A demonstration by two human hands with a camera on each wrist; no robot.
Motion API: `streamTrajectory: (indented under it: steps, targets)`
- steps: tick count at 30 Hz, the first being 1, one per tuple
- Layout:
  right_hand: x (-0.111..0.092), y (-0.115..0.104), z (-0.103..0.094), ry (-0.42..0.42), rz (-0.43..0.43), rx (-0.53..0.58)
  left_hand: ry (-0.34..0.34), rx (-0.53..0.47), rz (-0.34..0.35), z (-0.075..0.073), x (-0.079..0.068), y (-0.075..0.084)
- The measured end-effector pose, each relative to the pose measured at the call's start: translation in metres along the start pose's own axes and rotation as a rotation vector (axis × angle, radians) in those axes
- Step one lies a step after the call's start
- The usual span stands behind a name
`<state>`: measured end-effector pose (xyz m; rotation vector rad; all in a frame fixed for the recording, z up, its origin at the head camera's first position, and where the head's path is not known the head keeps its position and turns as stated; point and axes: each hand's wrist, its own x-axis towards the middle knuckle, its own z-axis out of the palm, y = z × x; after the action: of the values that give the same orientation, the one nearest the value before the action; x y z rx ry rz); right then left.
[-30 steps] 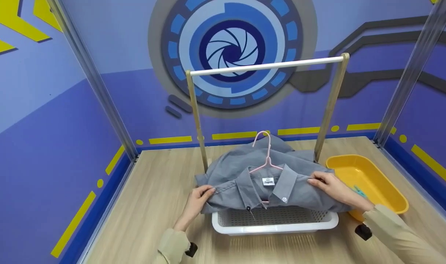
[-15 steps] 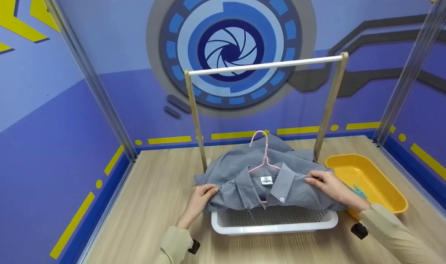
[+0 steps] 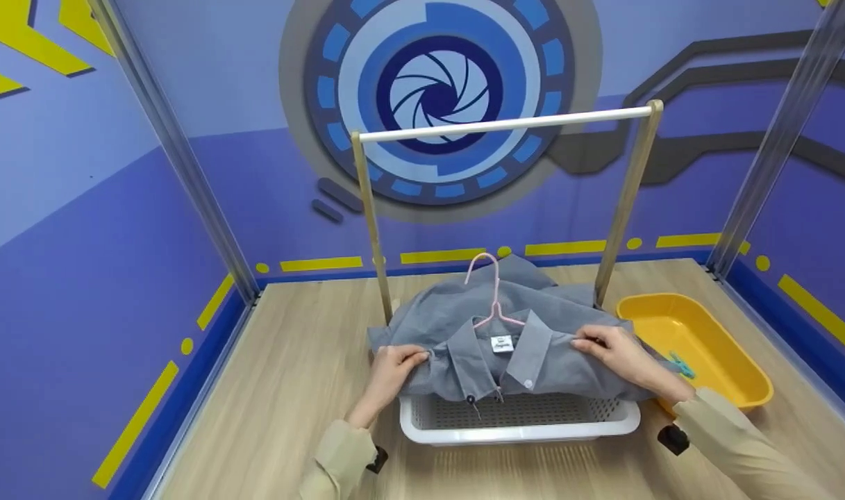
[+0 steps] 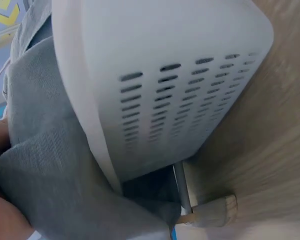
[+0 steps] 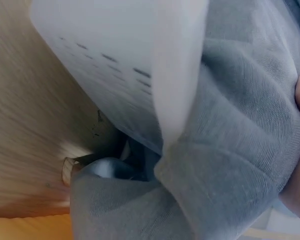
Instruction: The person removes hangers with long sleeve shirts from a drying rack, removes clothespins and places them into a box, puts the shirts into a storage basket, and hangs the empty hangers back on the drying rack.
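Observation:
A grey collared shirt [image 3: 561, 361] is spread over a white perforated basket [image 3: 519, 435]. Out of its collar rises the hook of a pink hanger [image 3: 496, 292], whose arms lie inside the shirt. My left hand [image 3: 394, 375] pinches the shirt at the shoulder on the left. On the other side, my right hand [image 3: 620, 354] pinches the opposite shoulder between thumb and fingers. In the left wrist view the shirt cloth [image 4: 50, 145] drapes over the basket's rim, with part of the hand at the edge. Cloth [image 5: 240, 125] also hangs over the rim in the right wrist view.
Behind the basket stands a rack with wooden posts and a white bar [image 3: 505, 126]. At the right is a yellow tub [image 3: 728, 347] with a teal clothespin [image 3: 682, 364] in it. Walls close off the wooden table [image 3: 304, 347] at the back and sides.
My left hand has moved right and slightly up with the shirt's shoulder. My right hand has shifted slightly left. The hanger hook has moved a little left, and the shoulders are closer together.

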<state>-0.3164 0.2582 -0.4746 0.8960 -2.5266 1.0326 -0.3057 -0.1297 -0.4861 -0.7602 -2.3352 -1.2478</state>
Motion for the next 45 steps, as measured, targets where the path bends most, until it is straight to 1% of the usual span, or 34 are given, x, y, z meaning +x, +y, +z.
streamTrajectory:
  steps: [4,6,13,16,20,25,32,35,40,45]
  targets:
    - [0.002,-0.002,0.004,0.007,-0.047,0.015,-0.001,0.012,-0.023,0.004,0.004,0.005]
    - [0.003,-0.003,0.005,0.017,-0.054,0.02,0.005,0.008,-0.029,0.005,0.005,0.006]
    - [0.002,-0.004,0.005,0.015,-0.041,0.022,-0.002,-0.002,-0.044,0.009,0.011,0.01]
    - [0.002,-0.005,0.005,0.012,-0.034,0.028,-0.002,0.007,-0.035,0.01,0.015,0.012]
    - [0.003,-0.005,0.004,0.031,-0.064,0.039,0.005,0.018,-0.003,0.011,0.024,0.018]
    - [0.005,-0.006,0.004,0.042,-0.103,0.046,0.009,0.031,0.009,0.015,0.033,0.023]
    - [0.005,-0.006,0.006,0.046,-0.136,0.035,-0.016,-0.009,0.008,0.022,0.04,0.029]
    - [0.006,-0.006,0.008,0.045,-0.151,0.028,-0.029,0.009,0.015,0.022,0.041,0.031]
    - [0.008,-0.009,0.008,0.047,-0.172,0.023,-0.073,0.043,0.02,0.019,0.042,0.035]
    - [0.01,-0.012,0.008,0.063,-0.194,0.014,-0.065,0.07,0.035,0.018,0.044,0.039]
